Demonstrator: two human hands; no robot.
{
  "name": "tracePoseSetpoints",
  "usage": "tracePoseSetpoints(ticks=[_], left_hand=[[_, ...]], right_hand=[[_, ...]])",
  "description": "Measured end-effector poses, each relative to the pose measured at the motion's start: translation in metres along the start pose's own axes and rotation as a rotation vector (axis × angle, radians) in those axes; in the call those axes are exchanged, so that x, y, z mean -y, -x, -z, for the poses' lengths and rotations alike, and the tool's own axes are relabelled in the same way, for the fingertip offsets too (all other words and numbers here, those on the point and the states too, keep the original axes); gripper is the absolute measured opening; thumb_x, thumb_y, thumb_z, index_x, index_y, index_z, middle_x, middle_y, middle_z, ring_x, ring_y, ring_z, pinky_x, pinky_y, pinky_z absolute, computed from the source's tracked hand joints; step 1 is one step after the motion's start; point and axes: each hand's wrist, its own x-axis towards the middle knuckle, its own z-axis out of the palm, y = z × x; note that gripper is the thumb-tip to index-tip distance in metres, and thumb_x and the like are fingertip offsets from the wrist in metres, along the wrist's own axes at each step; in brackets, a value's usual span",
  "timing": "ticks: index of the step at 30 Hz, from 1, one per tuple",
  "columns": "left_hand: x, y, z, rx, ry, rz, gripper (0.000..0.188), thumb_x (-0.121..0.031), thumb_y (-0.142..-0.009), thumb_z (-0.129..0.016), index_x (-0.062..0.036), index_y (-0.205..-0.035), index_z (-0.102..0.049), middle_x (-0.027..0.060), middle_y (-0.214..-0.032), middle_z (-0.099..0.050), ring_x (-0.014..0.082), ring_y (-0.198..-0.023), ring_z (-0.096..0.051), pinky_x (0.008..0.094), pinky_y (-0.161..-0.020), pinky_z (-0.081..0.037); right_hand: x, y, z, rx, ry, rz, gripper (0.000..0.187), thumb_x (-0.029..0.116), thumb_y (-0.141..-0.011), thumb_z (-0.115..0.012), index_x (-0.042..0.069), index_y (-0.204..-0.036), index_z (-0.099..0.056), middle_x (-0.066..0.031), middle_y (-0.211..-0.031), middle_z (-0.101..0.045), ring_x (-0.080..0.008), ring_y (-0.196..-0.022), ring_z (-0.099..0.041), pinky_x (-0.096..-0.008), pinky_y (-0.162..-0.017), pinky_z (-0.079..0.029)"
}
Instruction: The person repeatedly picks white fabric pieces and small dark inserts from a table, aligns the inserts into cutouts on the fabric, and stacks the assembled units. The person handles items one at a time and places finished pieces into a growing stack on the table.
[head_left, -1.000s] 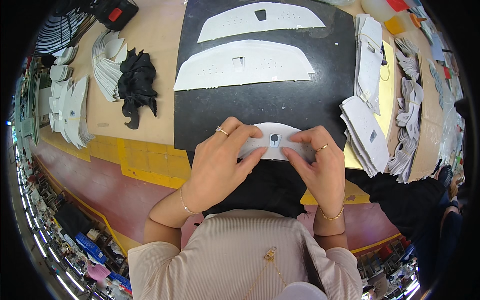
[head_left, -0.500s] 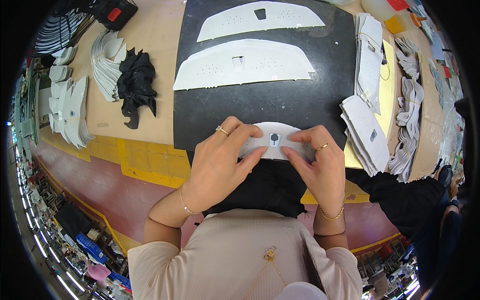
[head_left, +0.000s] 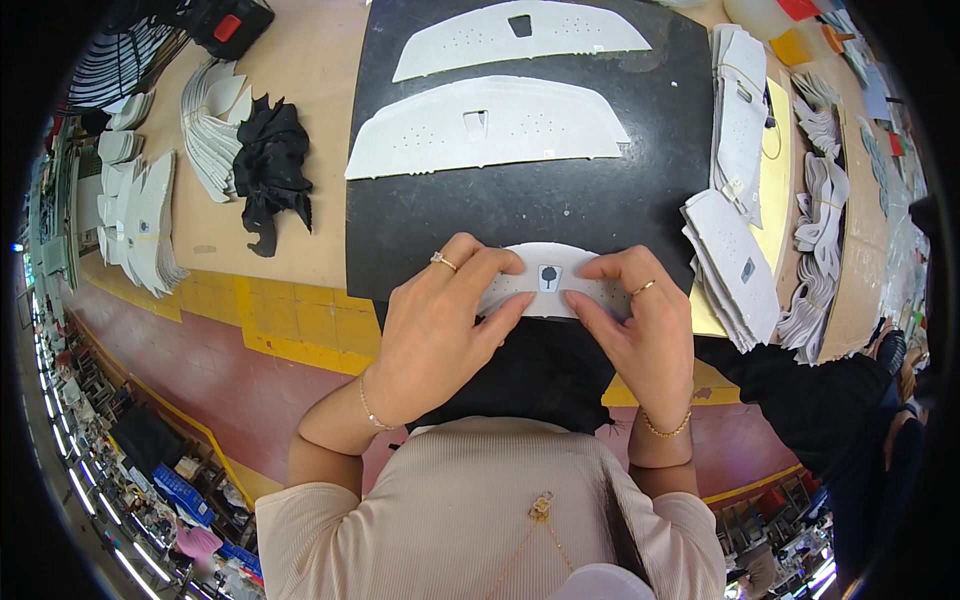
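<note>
Between my hands, at the near edge of the black board, is a white curved panel with small perforations. At its middle sits a small light label with a dark tree-like shape. My left hand grips the panel's left side between thumb and fingers. On the other side my right hand pinches it, thumb below and forefinger above. Parts of the panel are hidden under both hands. Farther up the board lie two larger white curved panels, a middle one and a far one, each with a small cutout.
Bundled white panels lie right of the board on a yellow sheet. Curved strips are stacked beyond them. To the left are a crumpled black cloth, fanned white pieces and another stack. A person's leg shows at far right.
Both hands keep nearly the same place and grip. The white panel between them has tilted or shifted very slightly.
</note>
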Motion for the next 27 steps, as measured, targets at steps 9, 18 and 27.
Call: tracePoseSetpoints(ticks=[9,18,27], left_hand=[[0.0004,-0.0005,-0.0006,-0.006,-0.016,-0.01,0.024,-0.015,-0.088,-0.078,-0.0037,-0.106,-0.068,0.0092,-0.098,-0.063,0.0286,-0.078,-0.07,0.0359,-0.066,-0.056],[0.0024,-0.0013,-0.0022,-0.007,-0.027,-0.023,0.024,-0.015,-0.088,-0.078,-0.0044,-0.107,-0.068,0.0088,-0.098,-0.062,0.0283,-0.077,-0.07,0.0355,-0.065,-0.056],[0.001,-0.0006,-0.0036,-0.013,-0.043,-0.055,0.022,-0.015,-0.09,-0.076,-0.0082,-0.109,-0.068,0.0092,-0.093,-0.057,0.0274,-0.071,-0.067,0.036,-0.062,-0.053]], right_hand=[[-0.0008,-0.0009,-0.0001,0.01,0.005,-0.007,0.023,0.012,-0.082,-0.083,0.004,-0.098,-0.068,-0.0085,-0.09,-0.064,-0.0249,-0.066,-0.066,-0.0336,-0.06,-0.053],[0.004,-0.0023,0.0022,0.035,0.014,-0.05,0.022,0.013,-0.083,-0.082,0.005,-0.1,-0.069,-0.0081,-0.091,-0.065,-0.0262,-0.068,-0.068,-0.0347,-0.062,-0.054],[0.0015,-0.0009,-0.0009,0.036,0.046,-0.006,0.021,0.012,-0.085,-0.079,0.008,-0.103,-0.07,-0.0066,-0.093,-0.063,-0.0257,-0.072,-0.068,-0.0357,-0.064,-0.055]])
